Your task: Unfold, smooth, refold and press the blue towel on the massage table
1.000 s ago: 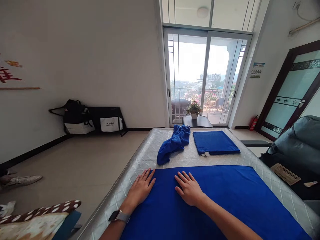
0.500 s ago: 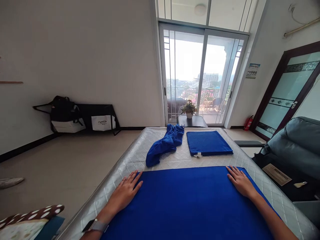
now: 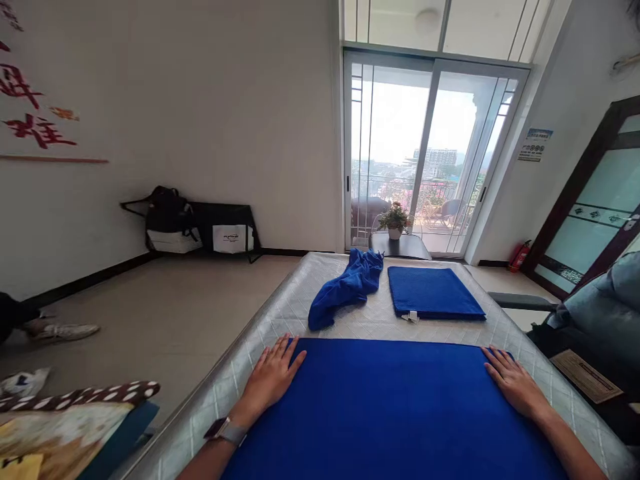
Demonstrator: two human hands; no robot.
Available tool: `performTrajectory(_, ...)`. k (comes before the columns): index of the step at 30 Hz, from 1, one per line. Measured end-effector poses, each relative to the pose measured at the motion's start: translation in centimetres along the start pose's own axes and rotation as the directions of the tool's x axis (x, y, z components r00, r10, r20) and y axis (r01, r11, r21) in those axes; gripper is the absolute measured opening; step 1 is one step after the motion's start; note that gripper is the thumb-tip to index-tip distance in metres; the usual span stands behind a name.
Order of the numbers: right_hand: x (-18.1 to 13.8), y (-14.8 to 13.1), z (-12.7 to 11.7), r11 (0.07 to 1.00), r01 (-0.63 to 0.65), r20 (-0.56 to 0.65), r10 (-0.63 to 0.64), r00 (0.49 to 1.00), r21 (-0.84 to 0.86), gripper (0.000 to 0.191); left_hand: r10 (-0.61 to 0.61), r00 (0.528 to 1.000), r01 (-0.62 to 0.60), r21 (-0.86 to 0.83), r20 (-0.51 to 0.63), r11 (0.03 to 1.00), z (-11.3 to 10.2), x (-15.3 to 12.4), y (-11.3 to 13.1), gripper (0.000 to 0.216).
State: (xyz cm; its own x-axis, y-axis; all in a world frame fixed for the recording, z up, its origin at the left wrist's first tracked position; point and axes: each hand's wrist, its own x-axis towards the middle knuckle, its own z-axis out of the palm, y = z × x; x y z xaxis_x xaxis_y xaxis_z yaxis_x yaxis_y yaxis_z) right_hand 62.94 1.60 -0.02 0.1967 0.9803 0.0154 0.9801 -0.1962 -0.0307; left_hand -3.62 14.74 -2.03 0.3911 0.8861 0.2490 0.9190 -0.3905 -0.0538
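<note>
A blue cloth [image 3: 390, 407] lies spread flat and smooth over the near part of a silvery quilted mattress [image 3: 280, 320]. My left hand [image 3: 274, 371] rests palm down on the cloth's far left corner, fingers stretched out, with a watch on the wrist. On the far right corner lies my right hand [image 3: 516, 381], flat too, its fingers extended. Neither hand grips anything. Beyond the cloth, a neatly folded blue cloth [image 3: 434, 293] with a white tag sits on the right. To its left is a crumpled blue cloth [image 3: 346, 288].
A chair with a potted plant [image 3: 395, 220] stands past the mattress's far end, before sliding glass doors. At right is a dark grey armchair [image 3: 600, 300]. A person's shoe [image 3: 70, 332] shows at left, above a spotted fabric [image 3: 80, 399]. Bags [image 3: 173, 220] lie along the wall.
The view has turned to the left, so the scene sits further right in the picture. Both hands still lie flat at the cloth's far corners.
</note>
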Motion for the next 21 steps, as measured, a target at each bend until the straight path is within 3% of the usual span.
performTrajectory(3, 0.4, -1.2, -0.8, 0.993, -0.079, -0.017, 0.077, 0.997, -0.093, 0.065, -0.049, 0.998, 0.048, 0.005, 0.036, 0.999, -0.7, -0.2, 0.6, 0.050)
performTrajectory(5, 0.5, -4.3, -1.8, 0.979, -0.122, -0.054, 0.114, 0.992, -0.165, 0.064, -0.070, 0.996, 0.071, -0.017, 0.058, 0.997, -1.3, -0.2, 0.9, 0.051)
performTrajectory(7, 0.4, -9.6, -3.2, 0.980, -0.032, -0.118, 0.009, 0.993, -0.194, 0.063, -0.076, 0.994, 0.080, -0.046, 0.077, 0.996, -1.8, -0.1, 1.1, 0.052)
performTrajectory(10, -0.3, -20.5, -5.2, 0.976, 0.194, -0.104, -0.204, 0.973, -0.098, 0.060, -0.093, 0.993, 0.099, -0.079, 0.078, 0.992, -2.5, -0.1, 1.3, 0.054)
performTrajectory(13, -1.0, -32.0, -6.3, 0.905, 0.415, -0.056, -0.411, 0.910, 0.097, 0.061, -0.102, 0.994, 0.105, -0.086, 0.040, 0.991, -3.0, -0.2, 1.4, 0.055)
performTrajectory(15, -1.2, -38.3, -6.2, 0.838, 0.511, -0.064, -0.509, 0.858, 0.192, 0.062, -0.093, 0.996, 0.094, -0.070, 0.012, 0.993, -3.2, -0.3, 1.5, 0.054)
performTrajectory(18, -1.2, -44.3, -4.9, 0.775, 0.564, -0.095, -0.563, 0.821, 0.284, 0.063, -0.074, 0.997, 0.072, -0.050, -0.033, 0.996, -3.5, -0.5, 1.4, 0.051)
performTrajectory(21, -1.0, -46.5, -3.2, 0.756, 0.567, -0.120, -0.562, 0.819, 0.329, 0.064, -0.020, 0.996, 0.015, -0.055, -0.087, 0.998, -3.5, -0.4, 1.6, 0.049)
